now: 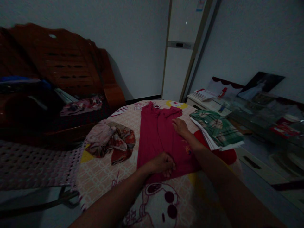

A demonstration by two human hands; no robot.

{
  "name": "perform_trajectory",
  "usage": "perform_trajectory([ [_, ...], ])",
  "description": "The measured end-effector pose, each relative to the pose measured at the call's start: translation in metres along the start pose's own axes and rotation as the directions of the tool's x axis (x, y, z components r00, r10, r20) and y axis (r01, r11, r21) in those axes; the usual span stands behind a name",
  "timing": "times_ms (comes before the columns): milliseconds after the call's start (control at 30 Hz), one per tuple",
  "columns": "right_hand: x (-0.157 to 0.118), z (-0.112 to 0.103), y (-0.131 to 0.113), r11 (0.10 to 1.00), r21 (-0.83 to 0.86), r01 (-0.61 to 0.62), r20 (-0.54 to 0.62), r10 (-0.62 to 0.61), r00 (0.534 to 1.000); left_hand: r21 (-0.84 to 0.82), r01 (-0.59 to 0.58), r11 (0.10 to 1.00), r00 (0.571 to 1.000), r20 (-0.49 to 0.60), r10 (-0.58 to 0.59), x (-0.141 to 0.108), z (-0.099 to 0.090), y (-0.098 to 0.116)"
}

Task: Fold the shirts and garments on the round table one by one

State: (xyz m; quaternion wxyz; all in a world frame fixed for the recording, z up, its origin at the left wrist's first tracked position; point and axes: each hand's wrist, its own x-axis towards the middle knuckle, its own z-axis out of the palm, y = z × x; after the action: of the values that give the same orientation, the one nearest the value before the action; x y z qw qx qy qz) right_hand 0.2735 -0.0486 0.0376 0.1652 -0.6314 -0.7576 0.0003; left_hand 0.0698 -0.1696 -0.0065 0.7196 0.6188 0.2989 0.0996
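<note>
Red garment [158, 139] lies lengthwise down the middle of the round tabletop [99, 177], narrow folded strip, far end toward the wall, near end toward me. My left hand [163, 164] is at the near end, fingers curled and pinching a fold of the red cloth, so that end is bunched under my knuckles; my right hand [180, 127] is farther up on the right edge, palm down, fingers together and flat, pressing the cloth to the tabletop. Reads as: one hand pins, the other grips, which keeps the strip straight and taut between them. Cover on the tabletop is a pale checked cartoon-print cloth; the garment sits on it, not hanging off. Left of the garment, apart from it: one crumpled patterned cloth [111, 142], unfolded heap. Right of it, just beside my right forearm: one folded stack [217, 129], green plaid on top, white layers under it, something red beneath at the tabletop edge; can't count the layers, too dark. Another loose patterned cloth [82, 106] lies on the wooden bench [64, 63] behind, well apart. Count: two hands, both on the red garment; one flat garment, one heap, one stack on the tabletop; one loose cloth off it. Clutter on the low side shelf [261, 110] at right too blurred to itemize.
</note>
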Motion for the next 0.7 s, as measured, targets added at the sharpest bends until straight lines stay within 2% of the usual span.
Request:
perform_trajectory([
  [133,0.039,0.014,-0.003,0.999,-0.034,0.004,0.016,-0.004,1.000,-0.008,0.005,1.000,1.000,0.008,-0.005,-0.001,0.002,0.000],
  [333,0.075,0.025,-0.014,0.992,-0.124,0.026,0.102,-0.014,0.995,-0.002,0.021,1.000,1.000,0.009,-0.020,-0.004,0.004,0.005],
  [533,0.100,0.023,-0.025,0.995,-0.094,0.015,0.117,-0.004,0.993,0.011,0.033,0.999,0.999,0.020,-0.033,-0.006,0.007,0.009],
  [700,0.106,0.029,-0.030,0.999,-0.049,0.018,0.123,-0.012,0.992,0.040,0.045,0.998,0.999,0.024,-0.046,-0.005,0.007,0.007],
])
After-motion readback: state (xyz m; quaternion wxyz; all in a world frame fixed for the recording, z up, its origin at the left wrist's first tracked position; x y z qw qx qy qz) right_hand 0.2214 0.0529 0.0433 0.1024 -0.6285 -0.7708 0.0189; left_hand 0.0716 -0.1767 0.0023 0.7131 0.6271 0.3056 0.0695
